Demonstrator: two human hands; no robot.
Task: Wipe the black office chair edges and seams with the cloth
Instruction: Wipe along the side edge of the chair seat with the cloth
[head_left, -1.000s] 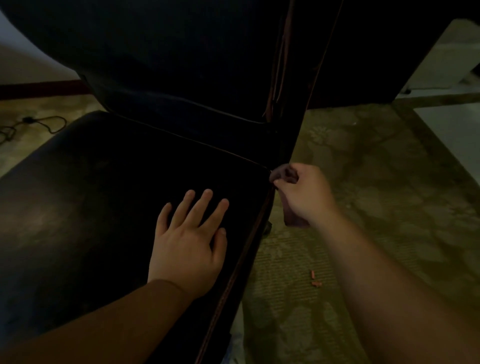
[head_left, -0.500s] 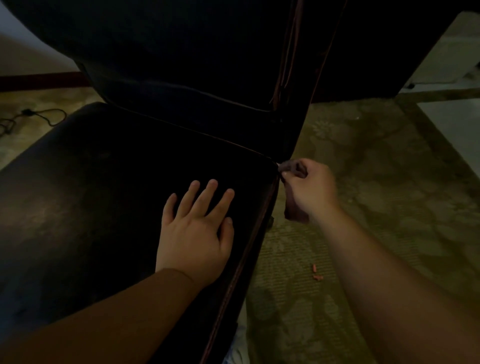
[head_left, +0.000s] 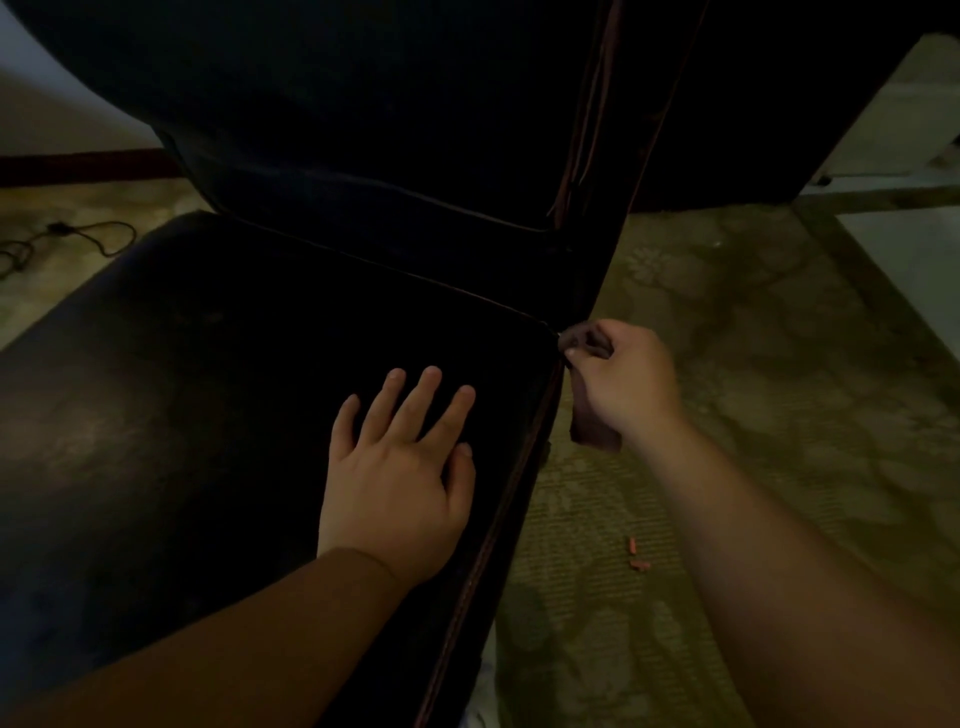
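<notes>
The black office chair's seat (head_left: 218, 395) fills the left and middle of the view, and its backrest (head_left: 363, 114) rises behind it. A piped seam (head_left: 498, 519) runs along the seat's right edge. My left hand (head_left: 400, 467) lies flat on the seat with its fingers spread, near that edge. My right hand (head_left: 623, 384) grips a small dark cloth (head_left: 592, 431) and presses its bunched end against the seat's back right corner, where seat and backrest meet. The rest of the cloth hangs down below my fist.
A patterned greenish carpet (head_left: 753, 364) covers the floor to the right of the chair, with two small orange bits (head_left: 638, 556) on it. A black cable (head_left: 78, 239) lies on the floor at far left. A pale wall or panel (head_left: 909, 130) stands at upper right.
My right hand has slid the cloth a little further back along the seat's right edge to the back corner. My left hand stays flat on the seat.
</notes>
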